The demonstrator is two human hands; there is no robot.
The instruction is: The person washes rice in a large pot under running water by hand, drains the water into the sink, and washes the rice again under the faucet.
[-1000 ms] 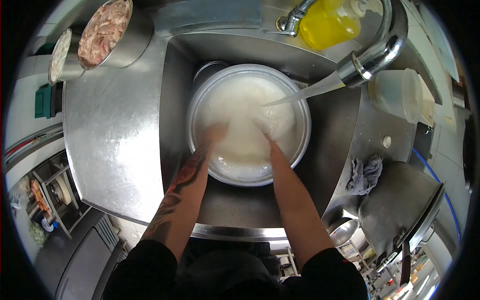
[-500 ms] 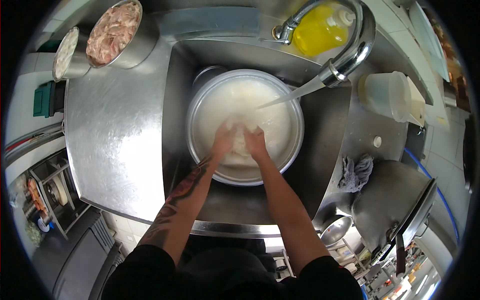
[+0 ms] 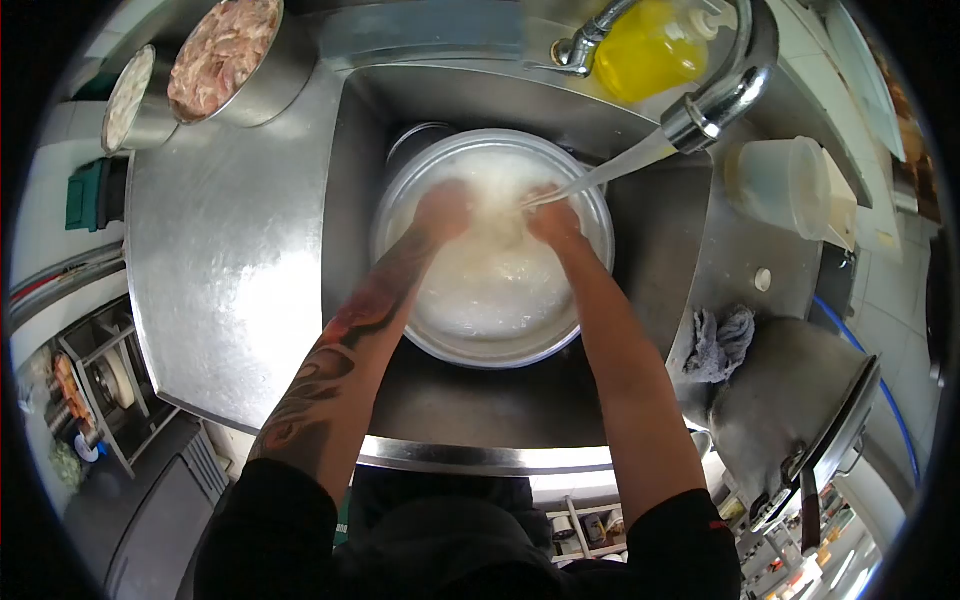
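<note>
A large round metal basin (image 3: 592, 305) stands in the sink, holding cloudy white water (image 3: 488, 300). My left hand (image 3: 445, 208) is at the basin's left side, blurred, with its fingers down in the cloudy water. Opposite it, my right hand (image 3: 555, 216) dips into the water at the right, just under the running stream. The fingers of both hands are mostly hidden by the water. Whitish matter shows dimly between the hands, too murky to name. Water (image 3: 620, 165) pours from the curved metal faucet (image 3: 695, 122) into the basin.
Around the basin is the steel sink (image 3: 480, 400). Metal containers of raw meat (image 3: 222, 58) and white contents (image 3: 128, 100) stand at upper left. A yellow liquid bottle (image 3: 650, 55), plastic tub (image 3: 785, 188), grey cloth (image 3: 720, 343) and big wok (image 3: 785, 400) line the right.
My hands were close together near the basin's middle. They have spread apart and moved farther from my body, the right one to beneath the stream. The water surface has shifted.
</note>
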